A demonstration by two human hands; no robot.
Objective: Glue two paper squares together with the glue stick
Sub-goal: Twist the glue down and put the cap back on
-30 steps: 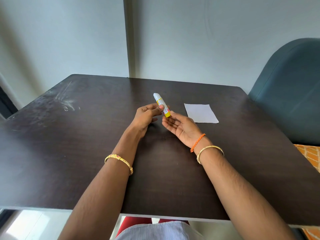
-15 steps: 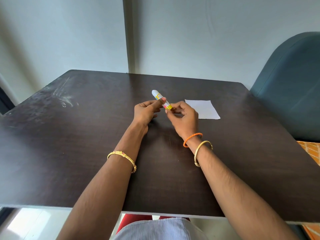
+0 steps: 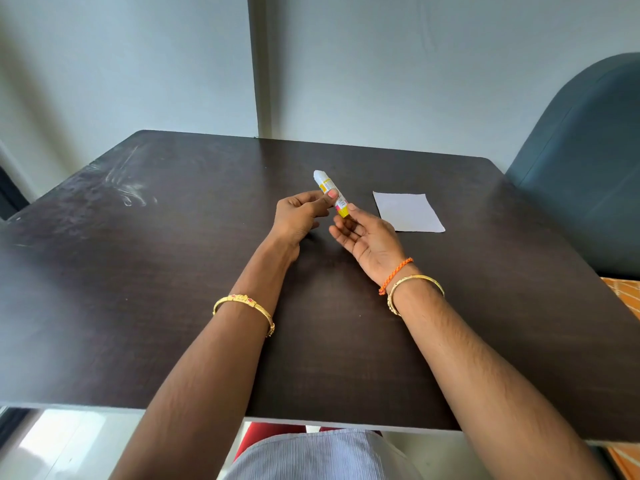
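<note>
The glue stick is pinched mid-barrel by the left hand, long axis tilted far-left, capped; its yellow base is touched by the right hand, palm up, fingers loosely spread; the paper lies just right

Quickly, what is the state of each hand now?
Left hand: closed, pinching the glue stick.
Right hand: open, palm up, fingertips touching the stick's yellow end, not gripping it.
</note>
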